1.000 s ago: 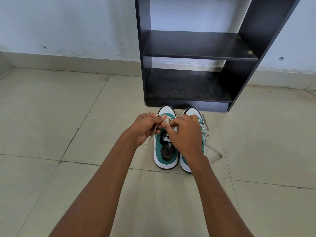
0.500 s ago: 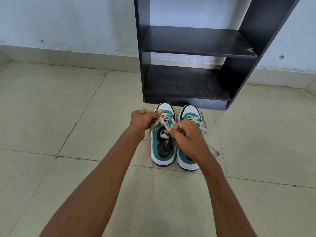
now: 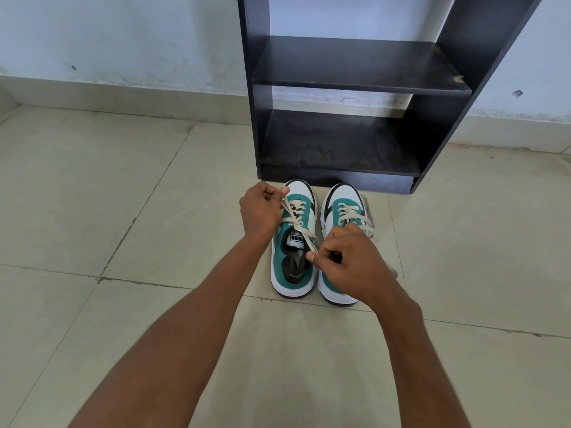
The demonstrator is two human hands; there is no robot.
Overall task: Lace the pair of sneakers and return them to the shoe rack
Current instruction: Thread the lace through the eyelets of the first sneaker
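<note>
Pinching one end of the lace (image 3: 299,224) each, the left hand (image 3: 261,210) and the right hand (image 3: 349,262) are closed tight on it and now stand well apart: a second ago they were bunched together over the tongue, and since then the left has drawn its end out and forward toward the toe while the right has pulled back toward the heel. The two ends cross above the tongue of the left sneaker (image 3: 293,242), taut from that crossing to each fist. I judge this to be the cinching of a first knot, so the lacing of this shoe looks close to done. The right sneaker (image 3: 341,239) sits just beside it, laced, a loose end trailing on the floor (image 3: 123,211). Both shoes stand before the shoe rack (image 3: 355,97), whose shelves wait bare.
</note>
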